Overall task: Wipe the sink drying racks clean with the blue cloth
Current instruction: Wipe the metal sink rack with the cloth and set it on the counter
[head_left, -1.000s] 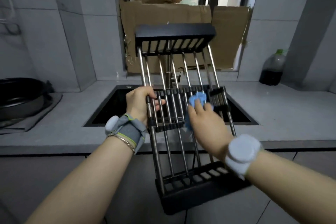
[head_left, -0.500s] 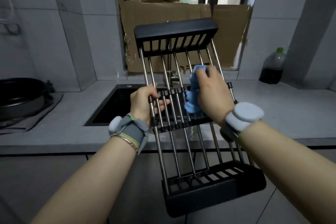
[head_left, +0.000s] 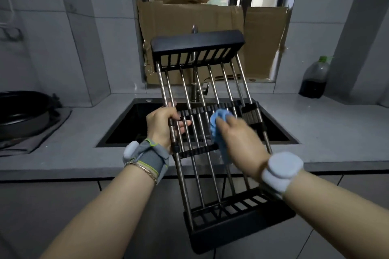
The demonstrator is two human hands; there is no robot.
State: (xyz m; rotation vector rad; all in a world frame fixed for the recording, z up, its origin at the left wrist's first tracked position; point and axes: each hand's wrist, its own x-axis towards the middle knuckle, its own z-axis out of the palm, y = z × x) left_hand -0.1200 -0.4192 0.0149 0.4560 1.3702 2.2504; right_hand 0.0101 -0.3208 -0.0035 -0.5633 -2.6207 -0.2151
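Head view: nearest, the drying rack (head_left: 242, 231) is held tilted above the front edge of the grey countertop (head_left: 326, 132), with the left hand (head_left: 161, 127) clenched round its left rail and the right hand (head_left: 240, 139) gripping the blue cloth (head_left: 216, 126) against the middle rods. Beyond lies the black sink (head_left: 130, 130) with its faucet (head_left: 194, 29); a dark pan (head_left: 23, 111) sits far left and a bottle (head_left: 314, 78) far right. Cardboard (head_left: 189, 19) covers the window between grey tiled walls (head_left: 63, 38).
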